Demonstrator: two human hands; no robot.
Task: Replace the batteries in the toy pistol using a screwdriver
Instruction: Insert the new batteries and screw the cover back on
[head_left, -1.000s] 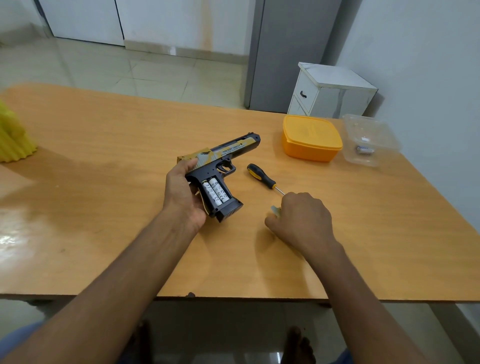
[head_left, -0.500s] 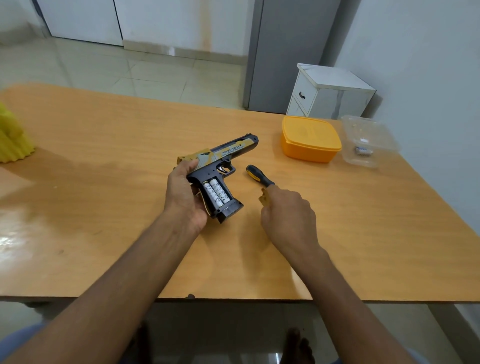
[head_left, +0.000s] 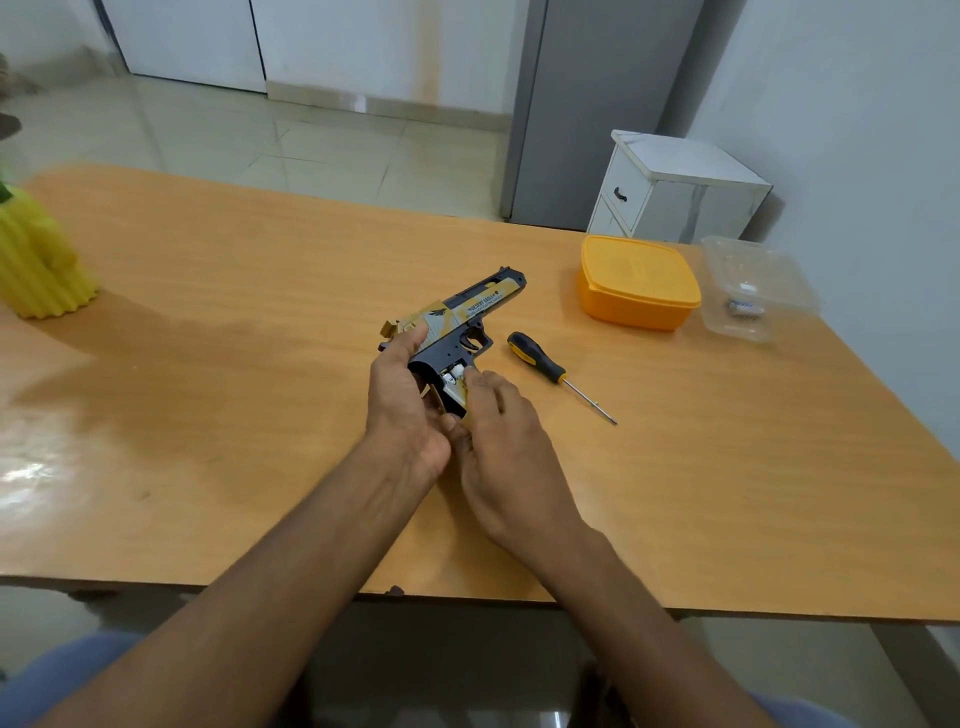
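Observation:
The black and gold toy pistol (head_left: 470, 310) lies on its side on the wooden table (head_left: 234, 322), barrel pointing to the far right. My left hand (head_left: 402, 402) grips the back of its handle. White batteries (head_left: 453, 375) show in the open handle. My right hand (head_left: 498, 434) presses a small gold battery cover (head_left: 464, 391) over the handle and hides most of it. The screwdriver (head_left: 540, 364), black and yellow handled, lies loose on the table just right of the pistol, tip pointing toward me and to the right.
A shut orange box (head_left: 636, 283) and a clear plastic container (head_left: 753, 288) with small items inside stand at the far right. A yellow ribbed object (head_left: 36, 265) stands at the far left. A white cabinet (head_left: 675, 192) is beyond the table.
My right hand lifted a small gold cover from the table near the screwdriver's tip and carried it left onto the pistol's handle. My left hand kept hold of the pistol.

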